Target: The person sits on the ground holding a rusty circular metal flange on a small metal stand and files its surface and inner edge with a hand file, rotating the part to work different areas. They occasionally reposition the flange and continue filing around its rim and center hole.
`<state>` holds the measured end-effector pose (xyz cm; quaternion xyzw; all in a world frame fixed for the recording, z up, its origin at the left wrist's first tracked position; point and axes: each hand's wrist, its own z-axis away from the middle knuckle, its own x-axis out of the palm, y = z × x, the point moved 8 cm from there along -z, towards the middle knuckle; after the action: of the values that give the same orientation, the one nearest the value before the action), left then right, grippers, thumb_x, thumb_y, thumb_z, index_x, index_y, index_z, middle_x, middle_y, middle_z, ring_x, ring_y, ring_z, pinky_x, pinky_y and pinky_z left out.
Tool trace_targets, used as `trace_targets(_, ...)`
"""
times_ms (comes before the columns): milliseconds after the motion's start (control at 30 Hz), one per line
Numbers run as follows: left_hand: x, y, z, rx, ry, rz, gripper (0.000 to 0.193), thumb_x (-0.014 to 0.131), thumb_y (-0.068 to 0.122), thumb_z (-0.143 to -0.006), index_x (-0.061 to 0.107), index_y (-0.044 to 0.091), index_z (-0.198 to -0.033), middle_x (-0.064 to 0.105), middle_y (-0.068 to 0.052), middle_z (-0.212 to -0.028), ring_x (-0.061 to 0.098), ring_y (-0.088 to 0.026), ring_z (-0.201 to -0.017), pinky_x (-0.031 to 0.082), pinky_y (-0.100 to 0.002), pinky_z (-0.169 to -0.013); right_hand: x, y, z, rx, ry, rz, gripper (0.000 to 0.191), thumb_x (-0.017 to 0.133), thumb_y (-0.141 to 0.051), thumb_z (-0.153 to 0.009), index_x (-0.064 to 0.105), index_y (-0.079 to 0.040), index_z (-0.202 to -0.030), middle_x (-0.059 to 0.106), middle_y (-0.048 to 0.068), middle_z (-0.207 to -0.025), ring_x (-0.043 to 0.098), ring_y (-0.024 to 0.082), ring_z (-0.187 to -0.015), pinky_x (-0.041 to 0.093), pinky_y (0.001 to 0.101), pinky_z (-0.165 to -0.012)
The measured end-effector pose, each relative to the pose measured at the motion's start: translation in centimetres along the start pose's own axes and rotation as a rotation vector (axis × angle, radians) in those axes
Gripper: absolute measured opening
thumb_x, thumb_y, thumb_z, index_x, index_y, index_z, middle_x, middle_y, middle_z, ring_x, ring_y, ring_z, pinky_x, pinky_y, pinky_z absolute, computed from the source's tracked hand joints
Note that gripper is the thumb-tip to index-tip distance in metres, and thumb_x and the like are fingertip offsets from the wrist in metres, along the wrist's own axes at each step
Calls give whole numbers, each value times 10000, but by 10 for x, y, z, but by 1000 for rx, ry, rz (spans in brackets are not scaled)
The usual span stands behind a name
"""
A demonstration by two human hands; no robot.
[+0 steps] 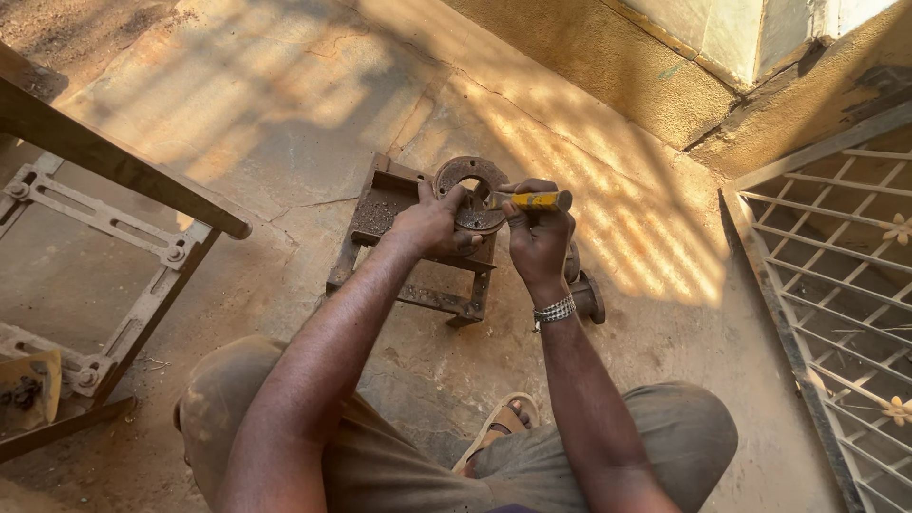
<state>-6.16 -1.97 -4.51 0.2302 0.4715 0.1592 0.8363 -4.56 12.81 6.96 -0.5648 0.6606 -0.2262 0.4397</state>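
A rusty round metal flange [472, 176] with a centre hole rests tilted on a rusty metal frame [410, 242] on the concrete floor. My left hand [434, 224] grips the flange's lower left edge and steadies it. My right hand [539, 237] is closed on a yellow-handled tool [534, 200], held level with its tip pointing left at the flange's face. A metal bracelet sits on my right wrist. Another rusty round part [586, 294] lies on the floor just behind my right wrist.
A long metal frame with slotted bars [104, 223] and a wooden beam [114, 161] stand at the left. A white metal grille [836, 285] lies at the right by a wall corner. My knees and a sandalled foot [499, 427] are below.
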Motion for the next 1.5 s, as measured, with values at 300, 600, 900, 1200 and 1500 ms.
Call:
trace_targets(300,-1,2,2,8,25,24,955,718,626,-875,187,282,-1590,174,-349,-1608,631,-453,-1235,593,-497,-1022,2,31,-7,159,-131,157,206,648,-18,-1002,595,-38,-1200,748,126,-1091,789,214,-958,688,311,-873)
trace_targets(600,0,1,0,5,-26,13,970,706,623,-881,159,234,-1581,89,-383,-1619,642,-431,-1227,600,-484,-1008,-2,27,-6,203,-65,193,207,732,3,-957,618,-36,-1126,771,147,-1008,790,209,-931,675,343,-798)
trace_targets(900,-3,3,-2,16,6,-20,982,704,630,-884,121,247,-1576,61,-408,-1585,604,-482,-1221,570,-501,-1015,-3,19,0,114,-12,48,174,682,1,-992,595,-39,-1137,761,120,-1066,765,220,-1061,678,321,-885)
trace_targets(1200,-2,2,2,14,12,3,935,712,625,-881,191,274,-1573,109,-368,-1599,601,-467,-1245,564,-491,-1032,-8,-4,0,-28,55,17,190,703,3,-1006,593,-23,-1159,739,142,-1106,752,235,-1070,665,341,-931)
trace_targets(1500,-5,3,5,-22,-3,52,934,713,588,-888,195,248,-1587,142,-344,-1611,625,-470,-1227,601,-513,-1001,6,19,-5,200,-85,165,101,704,-24,-990,661,-57,-1076,767,87,-975,808,172,-919,657,303,-766)
